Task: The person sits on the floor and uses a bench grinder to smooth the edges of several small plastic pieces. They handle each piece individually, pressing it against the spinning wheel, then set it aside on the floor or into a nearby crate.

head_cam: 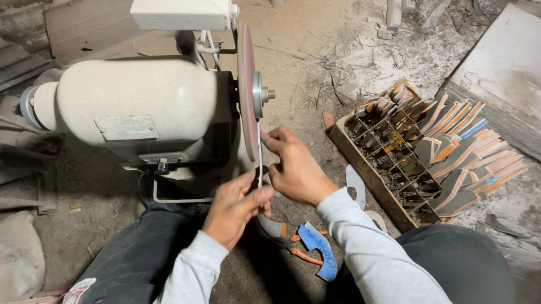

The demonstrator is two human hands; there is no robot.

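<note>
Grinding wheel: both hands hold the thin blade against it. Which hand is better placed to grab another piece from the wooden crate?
Likely the right hand: it sits on the side of the wooden crate, while the left hand grips the thin blade lower down, beside the grinding wheel.

One bench grinder (137, 106), one slotted crate (380, 163)

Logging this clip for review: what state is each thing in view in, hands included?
Left hand: gripping the blade's lower end.
Right hand: pinching the blade higher up.
Thin blade: upright, edge against the wheel.
Grinding wheel: mounted on the grinder; spinning cannot be told.
Wooden crate: packed with blades standing on end.
Blue-handled blade: lying on the ground.
</note>
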